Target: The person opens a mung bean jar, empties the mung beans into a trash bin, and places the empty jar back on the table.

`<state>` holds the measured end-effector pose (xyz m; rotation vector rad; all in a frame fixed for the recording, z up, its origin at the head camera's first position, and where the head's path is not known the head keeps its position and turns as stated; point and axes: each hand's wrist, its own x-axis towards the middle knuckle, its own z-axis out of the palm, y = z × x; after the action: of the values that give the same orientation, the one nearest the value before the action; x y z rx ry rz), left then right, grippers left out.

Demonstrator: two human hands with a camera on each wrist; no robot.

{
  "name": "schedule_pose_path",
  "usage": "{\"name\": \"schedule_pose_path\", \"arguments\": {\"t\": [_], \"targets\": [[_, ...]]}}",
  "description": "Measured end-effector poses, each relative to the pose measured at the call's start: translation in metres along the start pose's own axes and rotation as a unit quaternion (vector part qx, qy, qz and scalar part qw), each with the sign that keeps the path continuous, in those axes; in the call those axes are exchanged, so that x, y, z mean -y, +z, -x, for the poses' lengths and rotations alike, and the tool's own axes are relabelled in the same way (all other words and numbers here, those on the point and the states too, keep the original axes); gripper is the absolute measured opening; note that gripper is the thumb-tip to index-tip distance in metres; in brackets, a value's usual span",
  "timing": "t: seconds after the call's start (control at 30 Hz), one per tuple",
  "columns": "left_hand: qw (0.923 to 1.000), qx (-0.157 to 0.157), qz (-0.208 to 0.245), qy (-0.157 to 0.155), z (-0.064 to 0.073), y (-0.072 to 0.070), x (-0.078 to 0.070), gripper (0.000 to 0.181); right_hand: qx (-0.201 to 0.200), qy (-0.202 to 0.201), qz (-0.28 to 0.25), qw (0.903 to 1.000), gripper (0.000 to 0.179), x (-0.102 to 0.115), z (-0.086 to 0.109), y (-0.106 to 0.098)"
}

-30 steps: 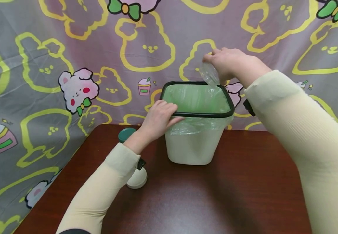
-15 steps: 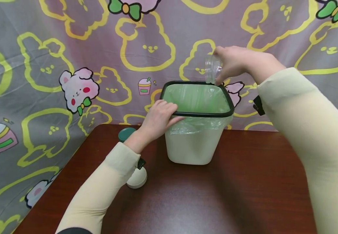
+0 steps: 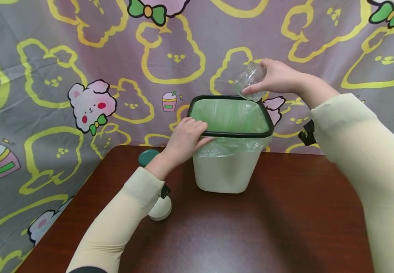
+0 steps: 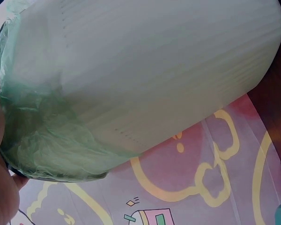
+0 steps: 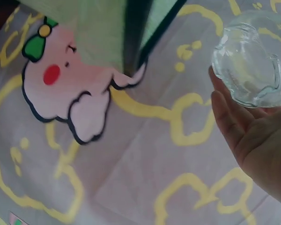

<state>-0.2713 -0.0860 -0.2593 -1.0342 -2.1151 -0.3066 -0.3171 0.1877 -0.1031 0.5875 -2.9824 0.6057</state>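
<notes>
A cream trash bin (image 3: pixel 222 174) with a black rim stands on the table, lined with a translucent green bag (image 3: pixel 229 113). My left hand (image 3: pixel 185 140) grips the near left part of its rim, fingers over the edge and thumb outside, over the bag. Above the bin's back right corner, my right hand (image 3: pixel 280 77) holds a clear jar (image 3: pixel 251 77), tilted, between thumb and fingers. In the right wrist view the transparent jar (image 5: pixel 248 61) shows no visible contents. The left wrist view is mostly the bin wall (image 4: pixel 154 70) and folded-over bag.
A round white lid-like object (image 3: pixel 160 209) lies on the dark brown table (image 3: pixel 217 235), partly behind my left forearm. Farther back, something with a teal lid (image 3: pixel 147 156) stands left of the bin. A cartoon-patterned curtain (image 3: pixel 115 34) hangs directly behind the table.
My right hand has moved right and turned from above the jar to its right side, changing the jar's tilt. My left hand and the bin have stayed in place.
</notes>
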Motion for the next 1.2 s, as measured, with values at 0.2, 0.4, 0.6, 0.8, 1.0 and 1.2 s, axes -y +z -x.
{"name": "schedule_pose_path", "arguments": {"t": [0.2,0.4,0.6,0.8,1.0,1.2], "targets": [[1.0000,-0.001,-0.001,0.003,-0.001,0.000,-0.001,0.041,-0.031,0.020,-0.116,0.9925,0.086,-0.013,0.006,0.011],[1.0000,0.001,-0.003,0.002,-0.001,0.001,-0.001,0.042,-0.056,0.035,-0.247,0.9668,0.075,-0.026,0.010,0.020],[1.0000,0.002,0.000,0.001,-0.002,0.002,-0.003,0.042,-0.144,0.061,-0.299,0.9414,0.054,-0.042,0.020,0.029],[1.0000,-0.004,0.002,0.006,-0.002,0.003,-0.003,0.042,-0.222,0.028,-0.367,0.9027,0.034,-0.058,0.036,0.030],[1.0000,-0.006,-0.001,0.005,-0.003,0.001,-0.001,0.041,-0.262,0.045,-0.350,0.8980,0.041,-0.076,0.049,0.038],[1.0000,-0.004,0.001,-0.001,-0.001,0.000,-0.001,0.042,-0.273,0.090,-0.300,0.9096,0.066,-0.101,0.059,0.064]]}}
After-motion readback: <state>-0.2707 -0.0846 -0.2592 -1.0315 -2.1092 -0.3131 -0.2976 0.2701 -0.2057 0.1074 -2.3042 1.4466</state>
